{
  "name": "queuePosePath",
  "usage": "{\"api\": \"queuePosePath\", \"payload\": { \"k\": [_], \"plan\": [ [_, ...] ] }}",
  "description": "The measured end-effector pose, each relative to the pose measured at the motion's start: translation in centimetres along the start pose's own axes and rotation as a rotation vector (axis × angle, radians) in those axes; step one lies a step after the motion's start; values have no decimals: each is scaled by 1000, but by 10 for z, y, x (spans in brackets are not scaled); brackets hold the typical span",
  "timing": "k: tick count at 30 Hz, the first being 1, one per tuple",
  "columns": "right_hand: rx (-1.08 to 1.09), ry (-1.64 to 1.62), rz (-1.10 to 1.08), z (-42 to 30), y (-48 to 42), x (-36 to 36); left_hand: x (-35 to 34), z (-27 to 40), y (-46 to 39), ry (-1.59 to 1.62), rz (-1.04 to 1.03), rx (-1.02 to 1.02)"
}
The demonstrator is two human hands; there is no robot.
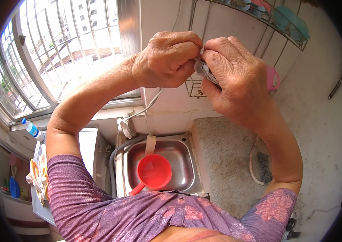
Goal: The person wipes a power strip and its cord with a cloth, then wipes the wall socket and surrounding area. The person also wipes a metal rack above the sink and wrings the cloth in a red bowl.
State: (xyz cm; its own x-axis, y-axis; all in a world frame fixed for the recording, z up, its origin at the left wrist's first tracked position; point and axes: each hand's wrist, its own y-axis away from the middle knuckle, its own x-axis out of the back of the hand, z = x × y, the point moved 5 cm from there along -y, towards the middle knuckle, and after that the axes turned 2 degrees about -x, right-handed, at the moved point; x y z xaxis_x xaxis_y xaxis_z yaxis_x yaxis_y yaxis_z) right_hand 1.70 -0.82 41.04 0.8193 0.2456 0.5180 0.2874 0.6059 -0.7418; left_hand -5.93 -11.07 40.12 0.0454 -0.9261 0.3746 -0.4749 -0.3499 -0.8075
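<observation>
Both of my hands are raised at chest height or above, in front of the wall and the wire rack. A bunched grey cloth (206,71) is mostly hidden in my right hand (234,69), whose fingers are curled round it. My left hand (171,59) is closed at the cloth's left end, and its fingertips nearly touch the right hand's. How much cloth sits inside the left hand is hidden. Below the hands, a red plastic dipper (154,171) stands in the stainless steel sink (186,157), its handle pointing towards me.
A white tap (124,128) with hoses is left of the sink. To its right lies a speckled stone counter (225,151) with a dark scouring pad (264,168). Wire rack (289,39) on the wall; barred window (74,45) and water bottle (33,130) at left.
</observation>
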Motion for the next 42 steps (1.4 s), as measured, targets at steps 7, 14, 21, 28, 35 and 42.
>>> {"api": "queuePosePath", "payload": {
  "k": [7,14,21,28,35,42],
  "plan": [
    [-338,-366,-244,30,26,12,16,1,14,-117,-104,-36],
    [-499,-463,69,33,33,20,7,-4,12,-63,-129,129],
    [-300,-298,-30,17,20,7,-6,-12,14,129,-190,334],
    [-254,-131,-197,15,6,-7,-7,-10,10,364,-243,535],
    [-611,-479,-101,59,21,-14,-7,-1,14,88,-245,233],
    [-831,-620,-155,46,33,-6,-10,4,23,-71,-216,90]
  ]
}}
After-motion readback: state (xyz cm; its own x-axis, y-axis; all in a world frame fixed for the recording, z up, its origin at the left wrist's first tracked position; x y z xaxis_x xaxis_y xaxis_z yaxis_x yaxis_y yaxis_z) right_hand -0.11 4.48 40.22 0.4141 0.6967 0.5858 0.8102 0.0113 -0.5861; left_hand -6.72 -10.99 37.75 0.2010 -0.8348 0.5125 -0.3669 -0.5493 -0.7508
